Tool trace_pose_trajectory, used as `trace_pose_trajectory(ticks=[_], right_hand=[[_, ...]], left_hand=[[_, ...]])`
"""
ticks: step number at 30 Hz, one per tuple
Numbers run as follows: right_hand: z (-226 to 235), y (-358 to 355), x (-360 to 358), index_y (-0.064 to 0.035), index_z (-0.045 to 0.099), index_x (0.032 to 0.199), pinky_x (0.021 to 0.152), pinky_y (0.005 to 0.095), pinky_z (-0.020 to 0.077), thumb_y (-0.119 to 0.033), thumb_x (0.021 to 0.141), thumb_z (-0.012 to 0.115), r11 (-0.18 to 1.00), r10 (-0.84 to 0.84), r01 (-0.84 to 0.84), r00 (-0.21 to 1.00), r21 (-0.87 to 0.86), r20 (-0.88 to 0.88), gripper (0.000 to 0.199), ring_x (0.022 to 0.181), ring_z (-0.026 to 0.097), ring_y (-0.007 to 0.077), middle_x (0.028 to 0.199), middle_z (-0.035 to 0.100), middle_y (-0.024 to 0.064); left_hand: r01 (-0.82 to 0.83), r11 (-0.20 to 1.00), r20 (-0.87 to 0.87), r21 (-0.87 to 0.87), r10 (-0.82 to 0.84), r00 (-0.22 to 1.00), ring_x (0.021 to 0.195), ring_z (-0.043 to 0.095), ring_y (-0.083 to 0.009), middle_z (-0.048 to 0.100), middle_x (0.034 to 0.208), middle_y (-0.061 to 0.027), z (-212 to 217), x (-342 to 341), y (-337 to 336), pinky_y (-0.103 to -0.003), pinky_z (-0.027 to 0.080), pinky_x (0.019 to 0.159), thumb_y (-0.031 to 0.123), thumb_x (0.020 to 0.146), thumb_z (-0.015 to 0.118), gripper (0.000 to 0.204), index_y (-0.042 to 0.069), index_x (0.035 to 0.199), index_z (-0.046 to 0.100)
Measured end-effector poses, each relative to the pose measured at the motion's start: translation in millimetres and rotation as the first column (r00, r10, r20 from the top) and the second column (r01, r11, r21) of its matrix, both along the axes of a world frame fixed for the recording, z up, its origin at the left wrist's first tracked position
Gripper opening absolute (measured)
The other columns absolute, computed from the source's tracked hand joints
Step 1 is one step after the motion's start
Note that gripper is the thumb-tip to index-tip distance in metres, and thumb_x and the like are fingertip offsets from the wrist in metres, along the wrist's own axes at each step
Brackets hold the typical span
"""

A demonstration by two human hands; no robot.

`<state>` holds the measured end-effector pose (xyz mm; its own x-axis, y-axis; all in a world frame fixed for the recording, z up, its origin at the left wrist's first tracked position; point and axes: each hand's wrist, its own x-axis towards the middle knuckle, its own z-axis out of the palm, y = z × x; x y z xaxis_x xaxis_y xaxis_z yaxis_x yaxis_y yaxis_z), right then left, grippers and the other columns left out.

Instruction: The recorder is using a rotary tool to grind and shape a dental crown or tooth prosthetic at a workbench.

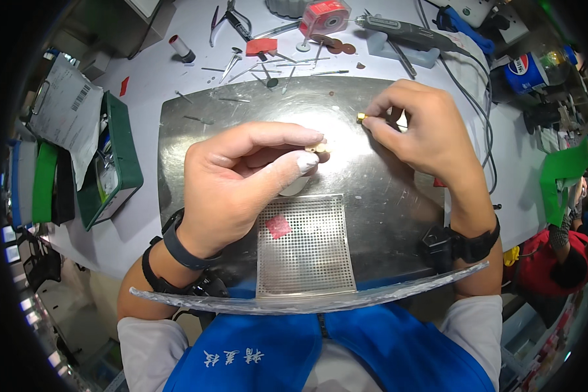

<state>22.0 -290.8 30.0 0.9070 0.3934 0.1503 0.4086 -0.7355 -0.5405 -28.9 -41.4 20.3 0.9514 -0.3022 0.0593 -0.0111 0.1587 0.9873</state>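
Over the metal sheet [385,215], my left hand [242,173] pinches a small cream-coloured piece [316,149] between thumb and forefinger. The piece looks tooth-like, and much of it is hidden by the fingertips. White residue coats the thumb's tip. Farther right, my right hand [421,121] is closed, with a tiny gold-coloured metal piece [361,118] poking out at thumb and forefinger. What else its curled fingers hold is hidden. Below my left hand, a perforated metal plate [307,261] lies on the sheet, with a red square scrap [278,227] on it.
Behind the sheet lie several burs and pins [268,68], pliers [234,25], a red tape dispenser [325,16] and a grey rotary tool [398,31] with its cable. A green box [114,157] stands left. A bottle [526,72] is at right, with another person [562,261] beyond.
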Motion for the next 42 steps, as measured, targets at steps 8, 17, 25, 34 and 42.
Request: trace_pose_trajectory(ticks=[8, 17, 25, 34, 42], right_hand=[[23, 24, -32, 0.0069, 0.061, 0.114, 0.078, 0.0281, 0.0549, 0.013, 0.08, 0.066, 0.596, 0.205, -0.265, 0.963, 0.758, 0.176, 0.034, 0.089, 0.066, 0.0199, 0.1, 0.065, 0.0165], [11, 30, -29, 0.0068, 0.067, 0.1, 0.077, 0.0286, 0.0555, 0.015, 0.072, 0.073, 0.681, 0.251, -0.455, 0.881, 0.573, 0.401, 0.03, 0.088, 0.068, 0.0237, 0.096, 0.065, 0.0185], [15, 38, -36, 0.0023, 0.069, 0.097, 0.067, 0.027, 0.0531, 0.01, 0.067, 0.081, 0.787, 0.224, -0.444, 0.853, 0.429, 0.472, 0.033, 0.08, 0.066, 0.0217, 0.09, 0.068, 0.0149], [11, 47, -41, -0.0003, 0.072, 0.095, 0.062, 0.0292, 0.0526, 0.01, 0.062, 0.078, 0.805, 0.159, -0.386, 0.872, 0.451, 0.462, 0.035, 0.072, 0.066, 0.0239, 0.083, 0.068, 0.0124], [19, 47, -40, 0.0032, 0.071, 0.107, 0.065, 0.0286, 0.0548, 0.016, 0.07, 0.07, 0.817, 0.189, -0.37, 0.897, 0.443, 0.401, 0.039, 0.074, 0.068, 0.0215, 0.088, 0.07, 0.015]], left_hand=[[0.009, 1.0, 0.002, 0.003, -0.009, 1.0, 0.096, 0.069, -0.018, 0.071, 0.104, -0.0159, -2, -1, 1, -0.03, 0.055, 0.087, -0.004, 0.088, 0.066, 0.022, -0.007, 0.11, 0.066], [0.009, 0.999, -0.01, 0.04, -0.009, 1.0, 0.091, 0.068, -0.0116, 0.071, 0.104, -0.0109, -1, 0, 2, -0.023, 0.055, 0.08, -0.006, 0.088, 0.066, 0.021, -0.005, 0.109, 0.069], [-0.009, 0.997, -0.022, 0.07, 0.011, 1.0, 0.093, 0.068, -0.0162, 0.07, 0.103, -0.0138, 4, -6, -1, -0.028, 0.055, 0.082, -0.002, 0.09, 0.065, 0.022, -0.008, 0.112, 0.066], [-0.003, 1.0, -0.22, 0.003, 0.003, 0.975, 0.081, 0.064, -0.0124, 0.07, 0.094, -0.0121, 4, -4, 0, -0.025, 0.054, 0.07, -0.002, 0.091, 0.064, 0.022, -0.007, 0.112, 0.067], [-0.055, 0.998, -0.243, -0.035, 0.045, 0.969, 0.073, 0.059, -0.0109, 0.067, 0.086, -0.0085, 7, -5, -4, -0.025, 0.049, 0.063, -0.002, 0.091, 0.064, 0.018, -0.007, 0.108, 0.068]])
